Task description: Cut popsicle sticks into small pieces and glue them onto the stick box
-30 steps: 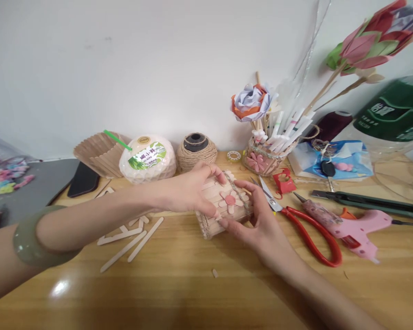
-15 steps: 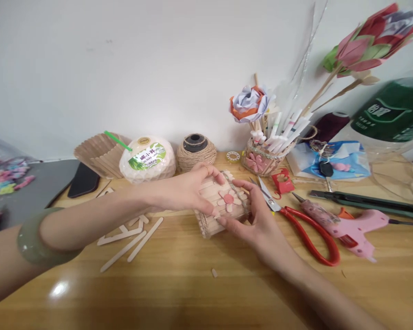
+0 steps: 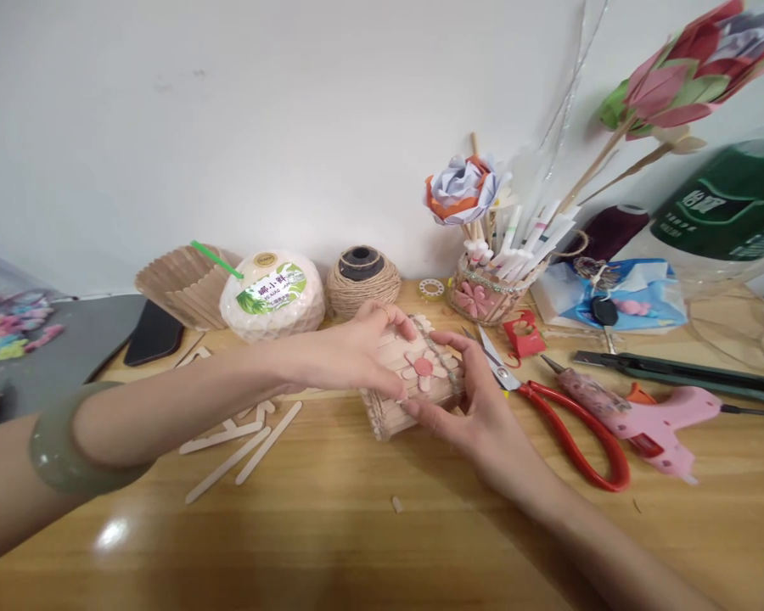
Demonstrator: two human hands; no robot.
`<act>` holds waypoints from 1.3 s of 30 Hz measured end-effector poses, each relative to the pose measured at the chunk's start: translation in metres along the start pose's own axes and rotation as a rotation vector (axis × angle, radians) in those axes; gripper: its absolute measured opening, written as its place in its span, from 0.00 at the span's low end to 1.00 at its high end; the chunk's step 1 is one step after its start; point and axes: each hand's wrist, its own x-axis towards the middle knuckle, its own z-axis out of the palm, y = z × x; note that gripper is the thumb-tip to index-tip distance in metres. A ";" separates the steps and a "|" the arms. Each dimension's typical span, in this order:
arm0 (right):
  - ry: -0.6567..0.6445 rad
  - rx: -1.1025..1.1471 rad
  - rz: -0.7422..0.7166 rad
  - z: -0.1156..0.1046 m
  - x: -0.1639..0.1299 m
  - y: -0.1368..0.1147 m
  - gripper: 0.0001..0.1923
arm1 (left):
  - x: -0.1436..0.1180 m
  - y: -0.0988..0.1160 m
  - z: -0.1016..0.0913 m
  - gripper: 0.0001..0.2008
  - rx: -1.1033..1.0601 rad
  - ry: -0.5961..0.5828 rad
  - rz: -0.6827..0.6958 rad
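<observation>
A small holder made of wooden craft sticks (image 3: 395,407) lies on its side on the wooden table (image 3: 331,526). A pink stick flower (image 3: 424,367) and a strip of twine decorate it. My left hand (image 3: 350,352) covers its left and top side, fingers curled over the sticks. My right hand (image 3: 474,399) grips its right end, thumb near the flower. A green bangle (image 3: 57,441) sits on my left forearm.
Loose craft sticks (image 3: 242,445) lie to the left. Red-handled scissors (image 3: 560,433) and a pink glue gun (image 3: 643,420) lie to the right. At the back stand a twine ball (image 3: 362,280), a coconut drink (image 3: 272,293), a stick fan and a decorated holder (image 3: 487,297) with paper flowers.
None of note: both hands keep hold of the stick holder, with only slight shifts of the fingers.
</observation>
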 end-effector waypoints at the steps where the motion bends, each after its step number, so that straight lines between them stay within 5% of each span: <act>1: -0.001 0.002 0.001 0.000 0.000 0.000 0.30 | 0.000 0.000 0.000 0.24 0.002 0.004 -0.002; 17: -0.058 0.110 0.041 -0.002 0.001 -0.005 0.27 | -0.001 0.010 0.001 0.14 -0.139 0.036 -0.038; 39: 0.045 -0.002 0.042 0.004 0.001 -0.005 0.24 | -0.004 0.007 0.002 0.17 -0.059 0.021 -0.006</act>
